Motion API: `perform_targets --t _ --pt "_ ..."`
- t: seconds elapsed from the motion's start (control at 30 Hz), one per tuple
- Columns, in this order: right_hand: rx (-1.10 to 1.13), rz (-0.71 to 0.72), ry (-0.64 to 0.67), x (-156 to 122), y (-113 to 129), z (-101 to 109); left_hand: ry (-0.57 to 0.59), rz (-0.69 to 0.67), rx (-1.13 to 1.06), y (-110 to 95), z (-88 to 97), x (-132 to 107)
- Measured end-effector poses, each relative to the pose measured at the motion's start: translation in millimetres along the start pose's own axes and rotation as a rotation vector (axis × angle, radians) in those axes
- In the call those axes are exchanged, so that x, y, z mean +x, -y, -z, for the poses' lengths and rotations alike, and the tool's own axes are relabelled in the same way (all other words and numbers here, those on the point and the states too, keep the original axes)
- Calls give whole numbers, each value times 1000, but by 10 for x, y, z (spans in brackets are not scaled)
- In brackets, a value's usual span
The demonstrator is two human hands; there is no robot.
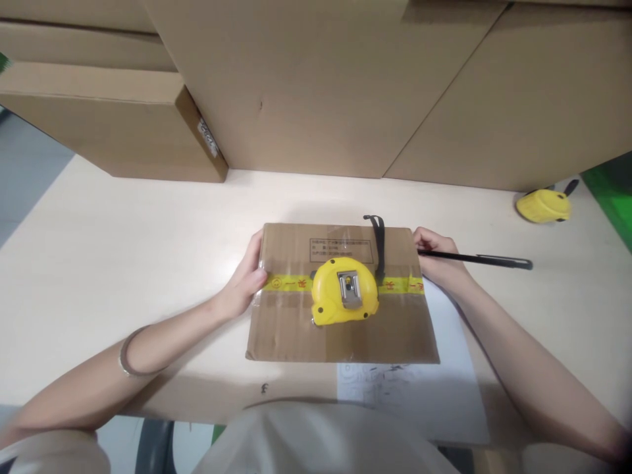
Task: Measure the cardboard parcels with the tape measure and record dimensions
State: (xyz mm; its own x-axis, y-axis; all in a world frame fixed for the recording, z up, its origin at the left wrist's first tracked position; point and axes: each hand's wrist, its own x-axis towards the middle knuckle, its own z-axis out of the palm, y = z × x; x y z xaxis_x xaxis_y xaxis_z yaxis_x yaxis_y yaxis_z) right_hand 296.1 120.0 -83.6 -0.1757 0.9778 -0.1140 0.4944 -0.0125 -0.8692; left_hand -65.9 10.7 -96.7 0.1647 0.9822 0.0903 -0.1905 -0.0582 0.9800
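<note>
A small cardboard box (291, 329) with a strip of yellow printed tape across its top is in front of me, between my two hands. My left hand (245, 280) grips its left side, thumb on the near edge and fingers partly hidden behind. Against the right side is my right hand (439, 257), fingers curled in, with a black pen (494, 261) sticking out to the right from it. On the box's top lies a yellow tape measure (328, 289), metal clip facing up and black wrist strap (379, 247) trailing toward the far edge.
A drawn-on white sheet of paper (454, 388) lies partly under the box. Large cardboard boxes (306, 99) line the back of the table (187, 243), with a flatter box (99, 131) at left. A second yellow tape measure (543, 205) rests at the far right.
</note>
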Motion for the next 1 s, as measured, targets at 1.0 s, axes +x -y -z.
perform_targets --t 1.0 --pt "-32 58 61 -24 -69 28 5 12 63 -72 -29 -6"
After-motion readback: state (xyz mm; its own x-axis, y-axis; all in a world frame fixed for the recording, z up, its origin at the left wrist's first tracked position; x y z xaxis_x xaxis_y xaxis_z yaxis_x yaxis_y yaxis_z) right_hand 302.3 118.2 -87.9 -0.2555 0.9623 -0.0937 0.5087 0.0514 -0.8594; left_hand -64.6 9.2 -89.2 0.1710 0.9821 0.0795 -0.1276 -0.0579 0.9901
